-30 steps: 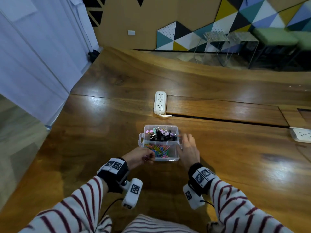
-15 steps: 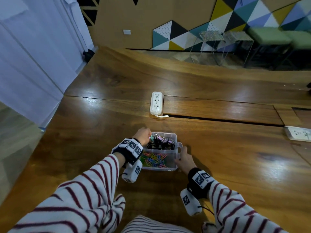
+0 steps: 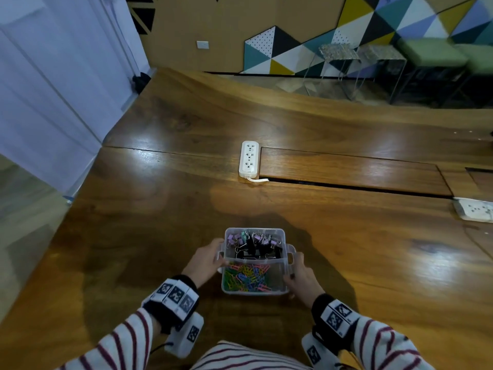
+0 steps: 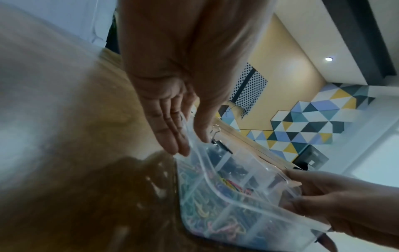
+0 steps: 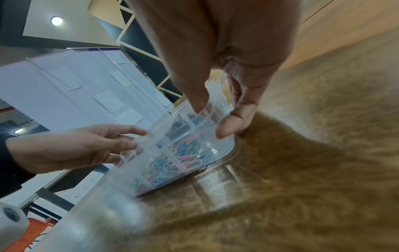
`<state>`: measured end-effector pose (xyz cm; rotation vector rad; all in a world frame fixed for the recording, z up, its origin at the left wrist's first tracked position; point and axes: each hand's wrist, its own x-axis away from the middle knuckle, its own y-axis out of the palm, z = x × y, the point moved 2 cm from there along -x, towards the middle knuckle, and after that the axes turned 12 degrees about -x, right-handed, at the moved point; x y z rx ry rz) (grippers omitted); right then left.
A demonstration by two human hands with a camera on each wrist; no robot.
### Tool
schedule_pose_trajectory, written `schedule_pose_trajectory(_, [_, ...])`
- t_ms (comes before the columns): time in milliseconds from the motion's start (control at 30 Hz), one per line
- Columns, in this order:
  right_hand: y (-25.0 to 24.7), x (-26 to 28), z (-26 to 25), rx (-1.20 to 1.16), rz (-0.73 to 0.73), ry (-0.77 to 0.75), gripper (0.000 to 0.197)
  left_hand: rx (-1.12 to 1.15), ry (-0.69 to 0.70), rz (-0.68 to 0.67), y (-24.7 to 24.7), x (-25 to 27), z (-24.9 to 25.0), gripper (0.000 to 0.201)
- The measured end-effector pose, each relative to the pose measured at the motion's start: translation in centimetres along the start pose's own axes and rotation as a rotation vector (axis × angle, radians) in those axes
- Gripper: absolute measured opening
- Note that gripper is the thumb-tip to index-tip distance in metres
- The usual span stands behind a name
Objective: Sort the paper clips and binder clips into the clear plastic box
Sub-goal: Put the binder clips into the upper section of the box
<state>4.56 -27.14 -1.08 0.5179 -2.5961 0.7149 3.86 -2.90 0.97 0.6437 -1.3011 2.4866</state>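
Note:
A clear plastic box (image 3: pixel 253 229) stands on the wooden table (image 3: pixel 149 225) close in front of me. Black, purple and teal binder clips (image 3: pixel 253 243) fill its far compartment. Coloured paper clips (image 3: pixel 246 279) fill the near one. My left hand (image 3: pixel 206 259) holds the box's left wall, with the fingers (image 4: pixel 172 136) straight along the outside and the thumb over the rim (image 4: pixel 215 185). My right hand (image 3: pixel 298 273) pinches the right wall by its side handle, with the thumb inside the rim and the fingers (image 5: pixel 235 122) outside. No loose clips show on the table.
A white power strip (image 3: pixel 249 158) lies beyond the box beside a long cable slot (image 3: pixel 346 184). A second strip (image 3: pixel 473 209) sits at the right edge. The table's left edge runs along a white partition (image 3: pixel 53 102).
The left hand went to the box's far left corner and came back to its left wall. The box now sits nearer to me, further from the power strip.

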Motion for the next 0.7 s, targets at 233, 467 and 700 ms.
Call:
schedule_pose_trajectory(233, [0.3,0.8,0.7,0.024,0.01,-0.017,0.031,0.24,-0.076,0.022,0.7,0.3,-1.6,0.023])
schedule_pose_trajectory(467, [0.2,1.2,0.2,-0.022,0.007,-0.005,0.029,0.335,-0.072,0.004,0.8,0.5,-1.5,0.021])
schedule_pose_trajectory(700, [-1.9,2.2,0.2,-0.049,-0.127,0.101,0.018,0.292,-0.129,-0.033,-0.5,1.2,-2.4,0.022])
